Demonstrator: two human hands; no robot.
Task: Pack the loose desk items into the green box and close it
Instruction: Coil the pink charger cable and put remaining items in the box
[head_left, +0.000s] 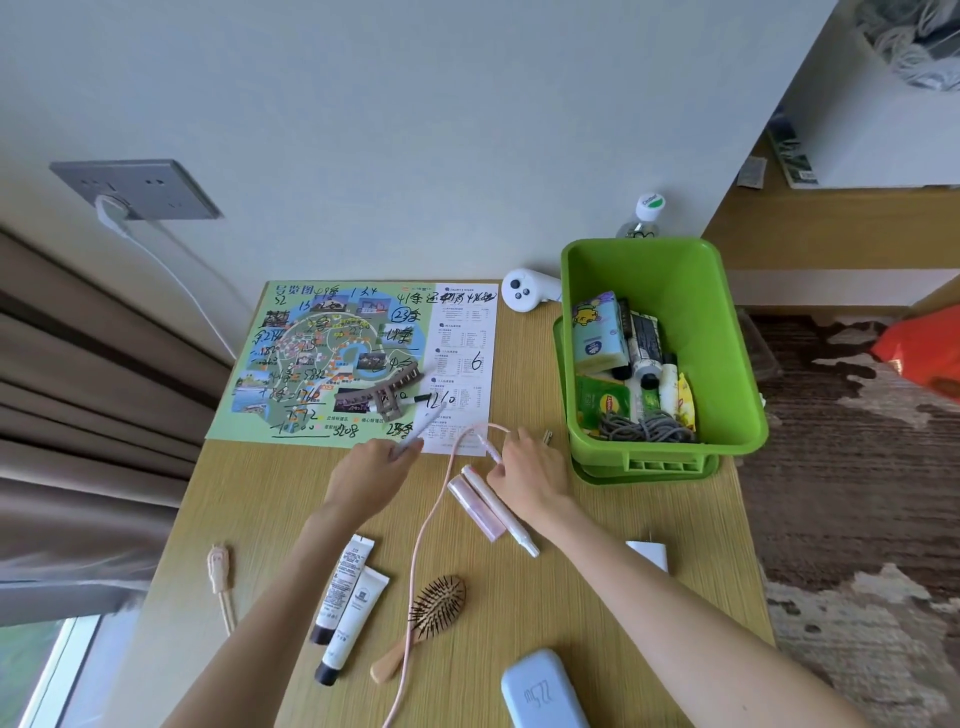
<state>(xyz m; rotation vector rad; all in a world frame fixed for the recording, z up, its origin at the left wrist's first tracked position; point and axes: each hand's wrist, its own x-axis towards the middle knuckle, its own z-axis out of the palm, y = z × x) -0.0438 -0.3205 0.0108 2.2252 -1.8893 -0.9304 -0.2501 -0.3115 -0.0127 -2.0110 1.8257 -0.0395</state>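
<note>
Pinched in the left hand (371, 470) was a pale pen (415, 440), its tip over the map's near edge; the fingers were blurred but seemed closed on it. The right hand (532, 475) was curled over one end of the pink cable (414, 571), apparently clamped on the plug, while the slack trailed off toward six o'clock. The box (748, 364) stood open at two o'clock, part filled, and was seated on what was judged to be its lid (644, 470).

Gathering the cable was judged to be the step in hand. It would best be coiled before being lifted, since the slack lay across the brush (434, 610) and could drag it. The pen could then be dropped in alongside, where room was left at the box's far end.

Nearest, at six o'clock, a blue case (545, 691) was seen. Beyond it lay the brush, two tubes (345, 582) at seven and a charger (649, 553) at four. A pink tube (475, 506) and a white pen (514, 525) lay beside the right wrist. Farther off, at eleven, a map (337, 353) was spread on the pale wooden desk (270, 493), with a hair claw (382, 397) on it. Against the wall at one o'clock a white controller (524, 291) and a bottle (644, 215) were set. A socket (140, 189) was mounted at ten, curtains (78, 415) hung at nine, and patterned carpet (831, 467) was seen at three.
</note>
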